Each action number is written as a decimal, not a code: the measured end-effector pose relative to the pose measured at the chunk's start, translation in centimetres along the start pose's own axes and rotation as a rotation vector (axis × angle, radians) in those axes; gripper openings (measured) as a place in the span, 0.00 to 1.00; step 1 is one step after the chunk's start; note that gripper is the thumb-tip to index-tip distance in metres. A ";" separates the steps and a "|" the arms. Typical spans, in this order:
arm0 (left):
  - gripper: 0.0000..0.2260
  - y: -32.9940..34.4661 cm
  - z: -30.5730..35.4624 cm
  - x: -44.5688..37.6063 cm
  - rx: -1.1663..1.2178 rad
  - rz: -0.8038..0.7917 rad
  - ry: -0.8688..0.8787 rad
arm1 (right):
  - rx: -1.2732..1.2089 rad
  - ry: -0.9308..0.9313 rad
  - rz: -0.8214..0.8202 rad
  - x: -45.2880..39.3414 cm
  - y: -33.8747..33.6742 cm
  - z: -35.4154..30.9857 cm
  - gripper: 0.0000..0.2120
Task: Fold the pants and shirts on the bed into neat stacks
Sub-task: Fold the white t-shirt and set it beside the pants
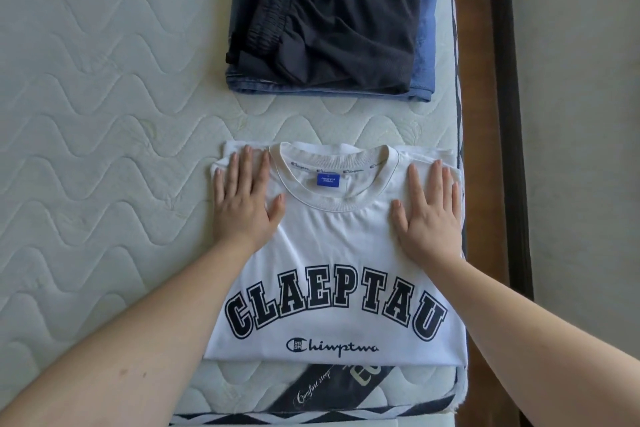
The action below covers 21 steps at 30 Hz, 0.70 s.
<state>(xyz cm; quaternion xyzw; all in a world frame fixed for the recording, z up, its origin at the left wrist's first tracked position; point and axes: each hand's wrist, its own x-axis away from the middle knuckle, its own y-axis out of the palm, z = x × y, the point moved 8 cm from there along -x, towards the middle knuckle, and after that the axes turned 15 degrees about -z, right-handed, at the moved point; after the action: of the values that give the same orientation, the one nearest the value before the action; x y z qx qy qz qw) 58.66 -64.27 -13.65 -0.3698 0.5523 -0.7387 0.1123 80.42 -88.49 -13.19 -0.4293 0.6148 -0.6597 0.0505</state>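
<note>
The shirt (332,253) is showing white, with big dark navy block letters in a curve across the front and a smaller dark navy logo in curly writing under them. A little bright blue tag (328,181) is sitting inside its white ribbed collar, which is carrying tiny dark writing. The mattress (104,114) is looking pale cream, with wavy stitched lines running all over it. Its near edge is showing a dark navy band (332,388) with white curly words and a navy and white zigzag trim. The pants on top (325,14) are looking black, and the folded jeans (424,45) under them are showing blue.
</note>
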 end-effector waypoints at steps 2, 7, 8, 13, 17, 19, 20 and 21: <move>0.34 0.2 0.0 -0.2 -0.007 -0.005 0.018 | 0.004 -0.006 0.012 -0.1 0.0 0.0 0.32; 0.34 0.9 -0.4 -1.0 -0.032 -0.122 0.003 | 0.043 -0.006 -0.017 -0.7 0.1 0.1 0.31; 0.33 1.0 -0.6 -1.2 -0.045 -0.174 -0.007 | 0.056 0.001 -0.061 -0.8 0.2 0.1 0.31; 0.34 -2.1 0.6 0.2 0.001 -0.430 -0.032 | 0.027 0.005 -0.430 -0.6 -1.9 -0.2 0.37; 0.25 -7.8 3.0 7.6 0.118 -0.282 0.047 | 0.198 -0.041 -0.374 4.3 -6.7 -1.4 0.31; 0.23 -10.8 4.2 12.1 0.204 -0.265 0.074 | 0.185 -0.042 -0.346 8.4 -9.1 -2.4 0.27; 0.22 -12.6 4.9 14.2 0.246 -0.254 0.099 | 0.147 -0.053 -0.312 10.6 -10.6 -3.4 0.25; 0.21 -14.9 5.7 16.2 0.280 -0.219 0.145 | 0.103 -0.075 -0.262 12.9 -12.3 -4.5 0.23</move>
<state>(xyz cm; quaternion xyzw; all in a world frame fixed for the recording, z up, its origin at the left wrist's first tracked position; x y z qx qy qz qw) 54.70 -72.30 7.22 -0.3544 0.4072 -0.8407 0.0414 75.19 -89.70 4.41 -0.5270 0.5168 -0.6746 0.0089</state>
